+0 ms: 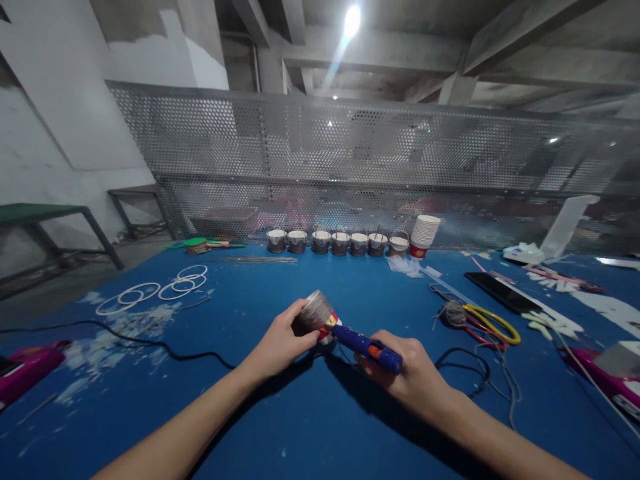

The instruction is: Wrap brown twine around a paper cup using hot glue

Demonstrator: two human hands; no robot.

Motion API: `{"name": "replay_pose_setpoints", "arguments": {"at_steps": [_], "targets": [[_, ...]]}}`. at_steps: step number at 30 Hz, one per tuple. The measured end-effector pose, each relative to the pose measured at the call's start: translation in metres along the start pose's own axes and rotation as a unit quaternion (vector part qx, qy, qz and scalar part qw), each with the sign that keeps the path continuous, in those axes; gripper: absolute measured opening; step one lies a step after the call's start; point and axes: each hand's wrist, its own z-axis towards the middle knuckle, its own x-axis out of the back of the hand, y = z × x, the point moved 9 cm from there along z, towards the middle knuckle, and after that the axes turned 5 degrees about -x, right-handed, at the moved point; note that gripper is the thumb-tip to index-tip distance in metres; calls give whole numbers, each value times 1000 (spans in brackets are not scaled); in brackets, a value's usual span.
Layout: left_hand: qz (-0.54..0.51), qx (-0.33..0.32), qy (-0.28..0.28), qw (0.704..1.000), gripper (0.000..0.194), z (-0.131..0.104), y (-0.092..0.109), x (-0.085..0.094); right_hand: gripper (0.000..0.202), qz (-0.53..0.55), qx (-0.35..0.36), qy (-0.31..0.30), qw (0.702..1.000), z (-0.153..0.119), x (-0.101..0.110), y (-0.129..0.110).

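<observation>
Tilted on its side above the blue table, a paper cup [317,311] is partly wound with grey cord, and red and white print shows near one end. My left hand [283,340] grips the cup between thumb and fingers. A dark blue glue gun [363,345] with an orange part is in my right hand [400,367], its yellowish nozzle up against the cup's printed end. My right fingers are closed round the gun's handle, which is mostly hidden.
Several cord-wrapped cups [359,244] line the back of the table beside a stack of paper cups [425,233]. White rings [183,283] lie left. Right are a ball of grey cord [454,313], yellow-handled scissors [495,323] and a phone [501,292]. A black cable [170,350] crosses the left side.
</observation>
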Motion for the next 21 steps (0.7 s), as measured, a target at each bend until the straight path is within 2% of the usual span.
{"name": "replay_pose_setpoints", "arguments": {"at_steps": [8,14,21], "targets": [[2,-13,-6,1000,29,2,-3,1,27,56,-94,30,994,7,12,22],[4,-16,-10,1000,28,2,-4,1,26,76,-81,21,994,7,11,20],[1,-12,-17,1000,29,1,-6,1,27,92,-103,17,990,8,12,22]]}}
